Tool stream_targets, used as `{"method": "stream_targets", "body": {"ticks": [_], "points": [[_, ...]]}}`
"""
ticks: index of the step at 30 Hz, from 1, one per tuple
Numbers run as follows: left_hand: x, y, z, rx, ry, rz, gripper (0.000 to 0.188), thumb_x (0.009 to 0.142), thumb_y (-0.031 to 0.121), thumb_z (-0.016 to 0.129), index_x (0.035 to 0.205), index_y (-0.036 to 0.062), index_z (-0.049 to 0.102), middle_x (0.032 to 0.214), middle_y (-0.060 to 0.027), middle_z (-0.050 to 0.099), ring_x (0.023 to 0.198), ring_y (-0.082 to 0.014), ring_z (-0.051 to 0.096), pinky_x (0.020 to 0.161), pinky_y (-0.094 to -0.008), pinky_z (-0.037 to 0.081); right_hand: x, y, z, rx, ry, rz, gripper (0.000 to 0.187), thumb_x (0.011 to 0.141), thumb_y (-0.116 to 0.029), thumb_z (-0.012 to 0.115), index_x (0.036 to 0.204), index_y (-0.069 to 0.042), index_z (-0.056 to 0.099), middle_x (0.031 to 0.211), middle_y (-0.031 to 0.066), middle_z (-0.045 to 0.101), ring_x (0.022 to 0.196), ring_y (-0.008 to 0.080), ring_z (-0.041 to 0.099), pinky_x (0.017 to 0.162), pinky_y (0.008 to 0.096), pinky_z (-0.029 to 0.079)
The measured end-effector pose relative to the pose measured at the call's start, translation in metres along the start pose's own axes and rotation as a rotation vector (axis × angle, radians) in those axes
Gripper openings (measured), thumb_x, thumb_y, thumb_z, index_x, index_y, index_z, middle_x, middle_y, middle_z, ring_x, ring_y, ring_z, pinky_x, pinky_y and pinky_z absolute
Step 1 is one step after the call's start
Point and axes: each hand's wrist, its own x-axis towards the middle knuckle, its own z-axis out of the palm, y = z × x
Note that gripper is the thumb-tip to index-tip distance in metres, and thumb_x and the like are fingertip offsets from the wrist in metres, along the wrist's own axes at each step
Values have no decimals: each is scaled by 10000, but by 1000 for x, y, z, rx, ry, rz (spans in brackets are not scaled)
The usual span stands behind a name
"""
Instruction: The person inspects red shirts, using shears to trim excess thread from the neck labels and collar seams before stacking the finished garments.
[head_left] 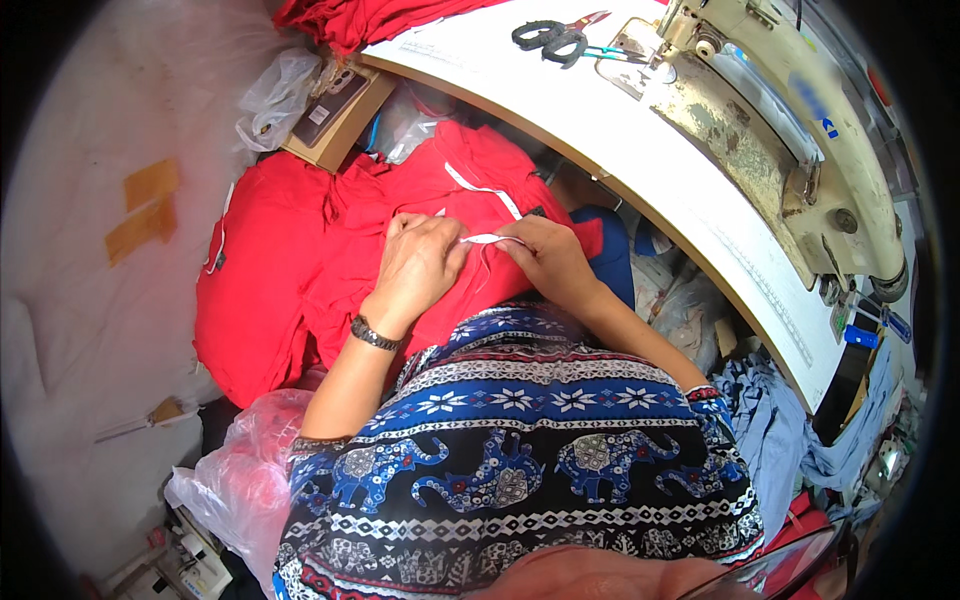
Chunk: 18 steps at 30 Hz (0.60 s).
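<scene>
Beside the near edge of the sewing table (600, 120), you are pinching a white strip (484, 239) between the fingertips of your left hand (418, 258) and right hand (550, 258), apparently to keep it taut above the red cloth (270, 270) covering your lap, forearms slanting inward, knuckles facing up.

Layout as seen from above. Garment cloth (270, 260) lies before the person and extends to the left; above it, a strip (485, 239) spans from the left hand (418, 258) to the right hand (556, 258). The bench (690, 175) runs along the front and right. On it stand a sewing machine (845, 165) at right, scissors (552, 36) to the machine's left, and heaped cloth (370, 20) at the far-left end. Near that end is a carton (360, 125), with a plastic bag (278, 95) at its left.
</scene>
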Motion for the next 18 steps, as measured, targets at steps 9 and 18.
{"method": "stream_targets", "body": {"ticks": [9, 18], "points": [[-13, 16, 19, -632, -18, -190, 189, 788, 108, 761, 888, 16, 631, 775, -22, 594, 698, -94, 557, 641, -253, 454, -6, -3, 0, 959, -124, 491, 203, 918, -71, 598, 1112, -16, 622, 943, 53, 670, 854, 82, 628, 748, 243, 519], [-5, -2, 22, -745, -67, -194, 156, 854, 27, 676, 1008, 14, 695, 928, -36, 605, 819, -106, 567, 731, -242, 465, -5, -19, -4, 361, 2, 113, 396, 880, -13, 604, 1261, -16, 497, 932, 143, 676, 901, 228, 680, 797, 317, 530]]}}
